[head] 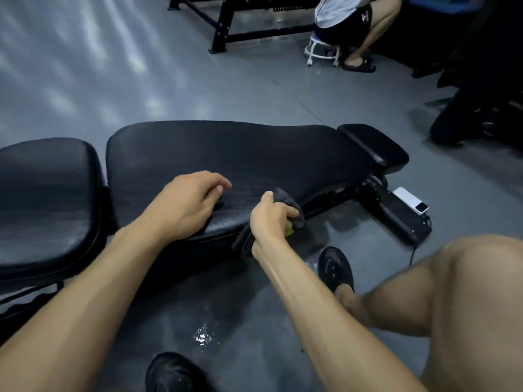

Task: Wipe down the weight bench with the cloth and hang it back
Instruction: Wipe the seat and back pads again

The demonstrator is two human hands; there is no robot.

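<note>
Nearest the camera, two black shoes (336, 268) stand on the grey floor (254, 89), one at the bottom edge and one further right beside a bare knee (478, 292), with a small wet patch (203, 336) glinting on the floor between them. Both bare forearms reach forward to the bench (226, 154). The right hand (270, 222) is closed in a fist around a dark grey cloth (285, 206), which is bunched above the knuckles and hangs in a tail below the wrist; it is pressed at the near edge of the long black pad, toward its right half. A bit of yellow shows just under the fingers, too small to tell what it is. The left hand (184, 205) rests palm down on the pad just left of the cloth, fingers loosely curled, holding nothing. The pad runs left to right, with a separate seat pad (48, 199) at its left and a small head pad (373, 145) at its right. By the bench's right foot lies a white device (410, 200) on the floor. Further back, another person (353, 21) sits on a white stool (322, 52) beside a black frame (226, 21).
</note>
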